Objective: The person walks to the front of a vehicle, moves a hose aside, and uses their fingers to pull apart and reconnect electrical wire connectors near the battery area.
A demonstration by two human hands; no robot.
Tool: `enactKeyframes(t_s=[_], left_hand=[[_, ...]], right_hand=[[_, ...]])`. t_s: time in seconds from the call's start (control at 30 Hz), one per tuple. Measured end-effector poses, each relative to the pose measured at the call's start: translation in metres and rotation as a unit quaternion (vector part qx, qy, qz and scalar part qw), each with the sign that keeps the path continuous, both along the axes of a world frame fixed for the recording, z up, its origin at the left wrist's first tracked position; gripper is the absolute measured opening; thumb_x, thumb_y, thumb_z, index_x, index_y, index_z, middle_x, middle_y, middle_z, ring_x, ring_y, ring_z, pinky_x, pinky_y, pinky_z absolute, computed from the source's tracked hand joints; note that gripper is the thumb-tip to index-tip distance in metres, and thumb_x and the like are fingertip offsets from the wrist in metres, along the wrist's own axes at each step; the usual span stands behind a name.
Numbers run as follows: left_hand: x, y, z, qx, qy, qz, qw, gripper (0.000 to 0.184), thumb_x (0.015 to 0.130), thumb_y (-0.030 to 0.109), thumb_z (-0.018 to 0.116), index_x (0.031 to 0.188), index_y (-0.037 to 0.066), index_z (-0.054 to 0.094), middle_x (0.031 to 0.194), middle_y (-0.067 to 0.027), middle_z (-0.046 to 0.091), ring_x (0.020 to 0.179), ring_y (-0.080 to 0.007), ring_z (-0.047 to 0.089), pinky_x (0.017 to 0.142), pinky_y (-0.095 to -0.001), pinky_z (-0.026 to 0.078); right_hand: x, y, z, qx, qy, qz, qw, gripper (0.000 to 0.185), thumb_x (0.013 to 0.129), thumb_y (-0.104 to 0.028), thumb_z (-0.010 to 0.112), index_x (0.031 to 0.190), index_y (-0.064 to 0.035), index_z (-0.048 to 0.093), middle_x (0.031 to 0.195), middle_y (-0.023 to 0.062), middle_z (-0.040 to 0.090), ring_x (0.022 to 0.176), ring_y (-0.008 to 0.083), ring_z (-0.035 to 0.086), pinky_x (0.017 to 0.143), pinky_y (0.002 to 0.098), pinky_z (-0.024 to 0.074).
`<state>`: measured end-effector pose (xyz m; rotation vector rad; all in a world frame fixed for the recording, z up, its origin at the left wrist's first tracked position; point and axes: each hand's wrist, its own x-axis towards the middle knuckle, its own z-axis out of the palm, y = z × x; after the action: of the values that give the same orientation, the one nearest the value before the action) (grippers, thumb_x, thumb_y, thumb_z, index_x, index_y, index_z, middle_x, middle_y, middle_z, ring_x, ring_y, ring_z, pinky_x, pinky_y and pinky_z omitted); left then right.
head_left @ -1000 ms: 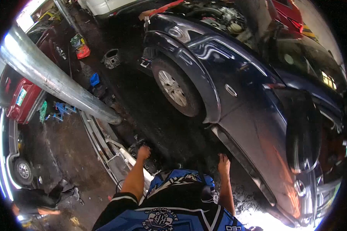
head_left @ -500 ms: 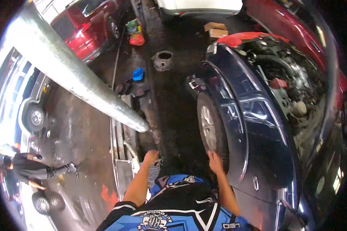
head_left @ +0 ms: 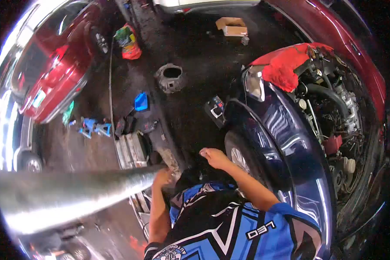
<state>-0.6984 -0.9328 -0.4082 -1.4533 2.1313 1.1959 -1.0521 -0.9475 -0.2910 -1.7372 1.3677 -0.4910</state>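
"What's at the far left of your feed?"

"I have a thick metal pole (head_left: pixel 82 195) crossing in from the edge, with blue stands (head_left: pixel 87 126) on the floor (head_left: pixel 60 147) beyond it. At its narrow end is the left hand (head_left: pixel 162 177). It's blurred: I can't tell how its fingers are set, or whether it touches the pole."

"And the right hand (head_left: pixel 214 157)?"

"Held out in the air, fingers loosely bent, gripping nothing I can see. Just to its right is the front wheel (head_left: pixel 239 158) of the dark blue car (head_left: pixel 297 147)."

"How far along?"

"I see a red cloth (head_left: pixel 281 76) over the car's front edge and the engine (head_left: pixel 350 108) exposed, so I'd judge the uncovering done. It isn't closed up, so I'd count that as left."
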Motion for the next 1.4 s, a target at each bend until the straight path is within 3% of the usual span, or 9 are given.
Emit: enactKeyframes(t_s=[0.07, 0.3, 0.47, 0.63, 0.83, 0.93, 1.07, 1.3, 1.4], left_hand=[[-0.003, -0.1, 0.075, -0.013, 0.14, 0.338, 0.931, 0.037, 0.092, 0.029, 0.058, 0.116, 0.0, 0.062, 0.1, -0.0194, 0.07, 0.094, -0.0315, 0.067, 0.081, -0.0417, 0.052], [-0.158, -0.348, 0.427, -0.323, 0.292, 0.038, 0.899, 0.05, 0.083, 0.003, 0.069, 0.132, 0.007, 0.055, 0.118, -0.0154, 0.063, 0.108, -0.028, 0.061, 0.093, -0.0373, 0.048], [-0.243, -0.419, 0.551, -0.472, 0.304, -0.325, 0.761, 0.034, 0.074, 0.008, 0.073, 0.106, 0.019, 0.066, 0.109, -0.0155, 0.067, 0.093, -0.0345, 0.067, 0.082, -0.0488, 0.054], [-0.317, -0.52, 0.578, -0.58, 0.314, -0.529, 0.534, 0.033, 0.094, 0.02, 0.06, 0.125, 0.008, 0.056, 0.103, -0.0054, 0.067, 0.083, -0.0318, 0.064, 0.065, -0.0404, 0.055], [-0.381, -0.625, 0.579, -0.536, 0.331, -0.586, 0.51, 0.032, 0.091, 0.016, 0.061, 0.121, 0.007, 0.058, 0.105, -0.008, 0.066, 0.085, -0.0303, 0.064, 0.069, -0.0401, 0.055], [-0.424, -0.677, 0.576, -0.508, 0.342, -0.622, 0.488, 0.032, 0.089, 0.014, 0.062, 0.12, 0.006, 0.059, 0.107, -0.0093, 0.066, 0.087, -0.0295, 0.064, 0.072, -0.0399, 0.055], [-0.484, -0.752, 0.573, -0.472, 0.398, -0.667, 0.416, 0.031, 0.087, 0.011, 0.063, 0.117, 0.005, 0.06, 0.109, -0.011, 0.065, 0.088, -0.0285, 0.064, 0.075, -0.0397, 0.054], [-0.57, -0.858, 0.611, -0.38, 0.416, -0.708, 0.425, 0.031, 0.083, 0.006, 0.065, 0.113, 0.004, 0.062, 0.112, -0.014, 0.065, 0.091, -0.0267, 0.064, 0.08, -0.0393, 0.054], [-0.63, -0.897, 0.604, -0.329, 0.457, -0.642, 0.52, 0.031, 0.081, 0.003, 0.066, 0.112, 0.003, 0.063, 0.113, -0.0153, 0.064, 0.092, -0.0259, 0.064, 0.082, -0.0391, 0.054]], right_hand=[[0.011, -0.043, 0.008, 0.016, 0.015, 0.007, 1.0, 0.028, 0.101, -0.028, 0.047, 0.109, -0.0054, 0.062, 0.104, 0.0176, 0.068, 0.101, 0.0371, 0.063, 0.086, 0.0449, 0.0494], [-0.013, -0.173, 0.021, 0.026, -0.026, -0.114, 0.993, 0.027, 0.101, -0.028, 0.048, 0.112, -0.0069, 0.061, 0.101, 0.0172, 0.068, 0.098, 0.0374, 0.064, 0.084, 0.0453, 0.0502], [-0.051, -0.299, -0.011, -0.022, -0.005, -0.192, 0.981, 0.026, 0.1, -0.027, 0.048, 0.106, -0.0058, 0.061, 0.095, 0.0177, 0.068, 0.093, 0.0386, 0.064, 0.079, 0.0465, 0.0505], [-0.104, -0.433, 0.013, -0.038, 0.082, -0.236, 0.968, 0.026, 0.099, -0.029, 0.05, 0.103, -0.0059, 0.061, 0.092, 0.0178, 0.067, 0.091, 0.039, 0.064, 0.077, 0.0483, 0.05], [-0.157, -0.538, 0.06, -0.164, 0.05, -0.353, 0.92, 0.027, 0.099, -0.028, 0.05, 0.107, -0.006, 0.063, 0.099, 0.0166, 0.068, 0.094, 0.038, 0.064, 0.08, 0.0459, 0.0507], [-0.167, -0.584, -0.012, -0.075, -0.085, -0.421, 0.9, 0.031, 0.099, -0.032, 0.048, 0.108, -0.0076, 0.064, 0.103, 0.02, 0.067, 0.095, 0.0414, 0.063, 0.081, 0.0491, 0.0503], [-0.214, -0.61, 0.0, -0.04, 0.063, -0.471, 0.879, 0.025, 0.098, -0.028, 0.049, 0.102, -0.0061, 0.061, 0.096, 0.0208, 0.067, 0.093, 0.0423, 0.063, 0.078, 0.0509, 0.0496], [-0.244, -0.688, 0.016, -0.031, 0.099, -0.57, 0.815, 0.023, 0.097, -0.028, 0.053, 0.107, -0.01, 0.062, 0.093, 0.0144, 0.064, 0.092, 0.0344, 0.061, 0.08, 0.0462, 0.0502], [-0.279, -0.684, 0.058, -0.085, 0.1, -0.705, 0.697, 0.025, 0.094, -0.027, 0.058, 0.111, -0.0093, 0.064, 0.094, 0.0213, 0.06, 0.092, 0.0401, 0.058, 0.079, 0.0503, 0.0462]])
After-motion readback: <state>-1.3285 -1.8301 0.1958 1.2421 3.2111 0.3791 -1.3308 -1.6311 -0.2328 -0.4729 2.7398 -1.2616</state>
